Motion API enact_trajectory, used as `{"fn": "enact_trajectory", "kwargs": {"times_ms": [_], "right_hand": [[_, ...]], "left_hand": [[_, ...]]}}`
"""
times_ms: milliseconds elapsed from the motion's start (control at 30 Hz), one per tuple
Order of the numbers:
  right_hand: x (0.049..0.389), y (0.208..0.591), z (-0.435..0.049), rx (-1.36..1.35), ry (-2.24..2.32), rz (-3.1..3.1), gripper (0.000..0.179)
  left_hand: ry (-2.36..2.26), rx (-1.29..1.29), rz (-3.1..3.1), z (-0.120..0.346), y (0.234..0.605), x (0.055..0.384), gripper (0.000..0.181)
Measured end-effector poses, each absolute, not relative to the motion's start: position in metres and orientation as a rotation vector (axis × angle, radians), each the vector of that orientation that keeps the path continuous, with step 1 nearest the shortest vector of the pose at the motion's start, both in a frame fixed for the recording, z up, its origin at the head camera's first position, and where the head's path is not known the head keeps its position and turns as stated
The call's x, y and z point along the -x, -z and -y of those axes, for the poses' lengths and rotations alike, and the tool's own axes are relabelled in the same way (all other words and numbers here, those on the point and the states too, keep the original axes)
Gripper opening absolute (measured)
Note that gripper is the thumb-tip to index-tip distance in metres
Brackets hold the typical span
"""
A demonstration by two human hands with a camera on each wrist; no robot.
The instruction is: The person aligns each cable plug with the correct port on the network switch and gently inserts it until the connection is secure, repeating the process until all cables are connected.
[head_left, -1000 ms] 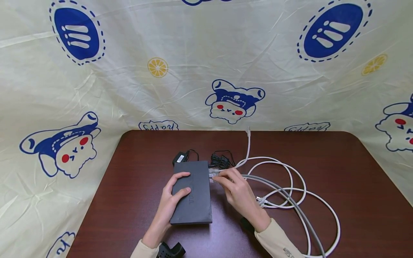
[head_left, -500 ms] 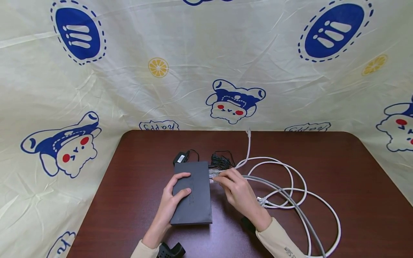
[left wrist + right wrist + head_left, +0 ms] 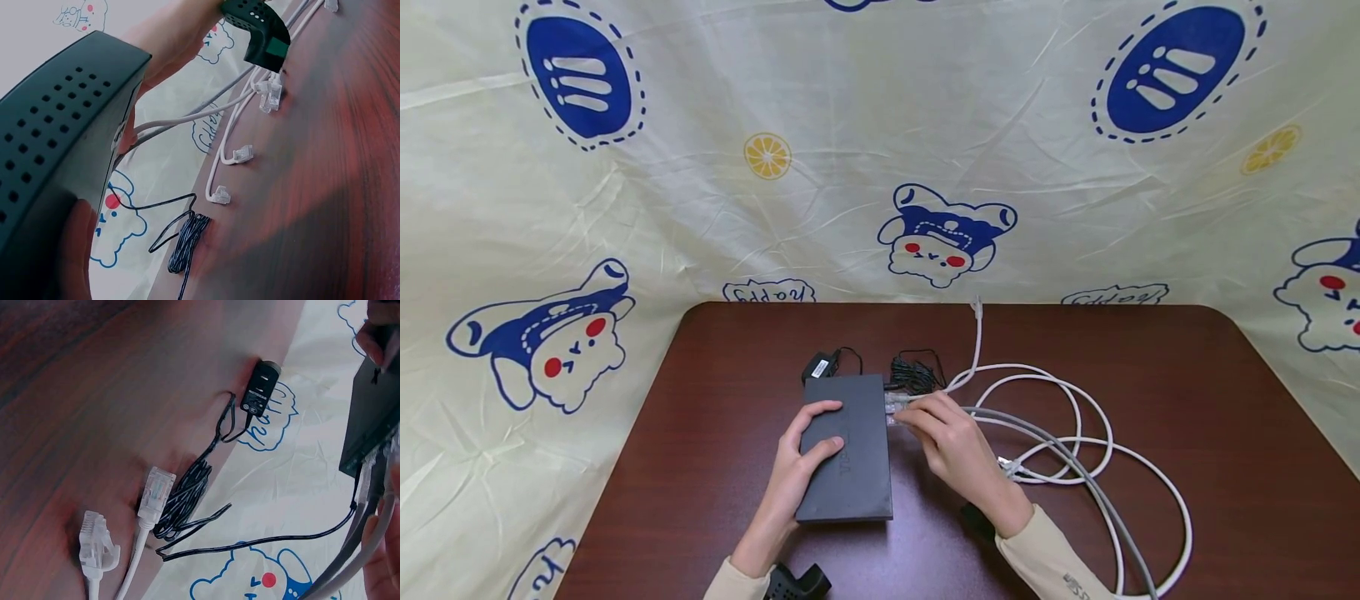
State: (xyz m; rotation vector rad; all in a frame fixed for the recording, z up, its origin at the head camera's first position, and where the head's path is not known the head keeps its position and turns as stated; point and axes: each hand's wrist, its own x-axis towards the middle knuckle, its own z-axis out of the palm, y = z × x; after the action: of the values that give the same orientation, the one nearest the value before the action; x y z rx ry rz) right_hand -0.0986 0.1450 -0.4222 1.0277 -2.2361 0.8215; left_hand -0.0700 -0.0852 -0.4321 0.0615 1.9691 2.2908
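My left hand (image 3: 790, 471) grips a flat black network switch (image 3: 853, 492) by its left side, thumb and a finger over the top. Clear Ethernet plugs (image 3: 895, 403) sit at the ports on its right side. My right hand (image 3: 955, 450) pinches an Ethernet cable at the lowest of these plugs; its fingertips hide part of the plug. White and grey cables run out under the hand. The right wrist view shows the grey cable (image 3: 340, 562) and a thin black power cord (image 3: 269, 544) going into the switch (image 3: 375, 412). Vent holes dot the side of the switch (image 3: 56, 119) in the left wrist view.
A black power adapter (image 3: 820, 367) and a bundled black cord (image 3: 913, 377) lie behind the switch. White Ethernet cable (image 3: 1180, 508) loops over the table's right side. Loose clear plugs (image 3: 156, 494) lie on the brown table (image 3: 700, 467). A patterned cloth (image 3: 827, 225) hangs behind.
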Motion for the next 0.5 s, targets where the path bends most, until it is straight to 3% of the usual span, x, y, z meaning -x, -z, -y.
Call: {"fn": "enact_trajectory", "kwargs": {"times_ms": [500], "right_hand": [[0.0992, 0.4252, -0.1441, -0.999, -0.966, 2.120, 0.022]], "left_hand": [[-2.214, -0.121, -2.005, 0.0842, 0.4283, 0.0711, 0.040]]}}
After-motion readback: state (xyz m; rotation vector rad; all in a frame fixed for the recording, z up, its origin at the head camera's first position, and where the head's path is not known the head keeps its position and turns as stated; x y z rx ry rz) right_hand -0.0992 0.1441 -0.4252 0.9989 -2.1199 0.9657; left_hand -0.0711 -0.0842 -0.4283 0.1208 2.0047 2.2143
